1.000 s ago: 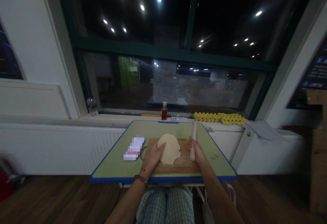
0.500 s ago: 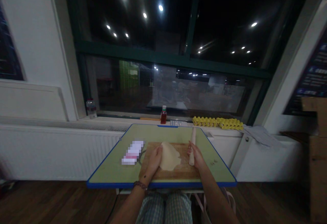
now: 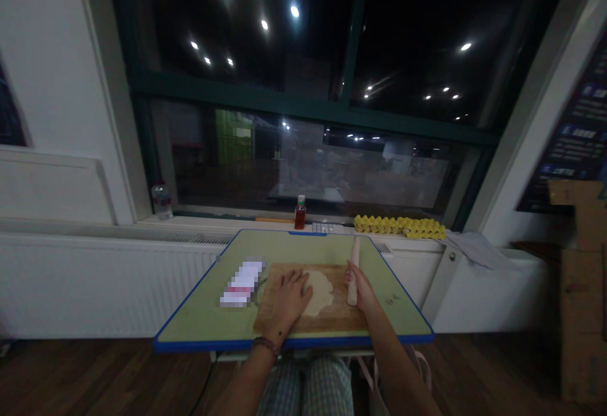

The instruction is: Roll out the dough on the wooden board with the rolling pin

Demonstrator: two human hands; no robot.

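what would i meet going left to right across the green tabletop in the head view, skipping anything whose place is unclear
Pixelated white-and-pink rectangle, the person's bare left hand, thin flat pale dough sheet, long pale rolling pin.

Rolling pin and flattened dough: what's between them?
A strip of wooden cutting board beside the flattened dough, plus fingers of the right hand that grips the rolling pin; the head view shows this.

Bench (image 3: pixel 294 249): open strip beyond my board (image 3: pixel 336 323), apparently crossed at right by my rolling pin (image 3: pixel 355 256); pixelated rectangle (image 3: pixel 241 284) obstructs left side.
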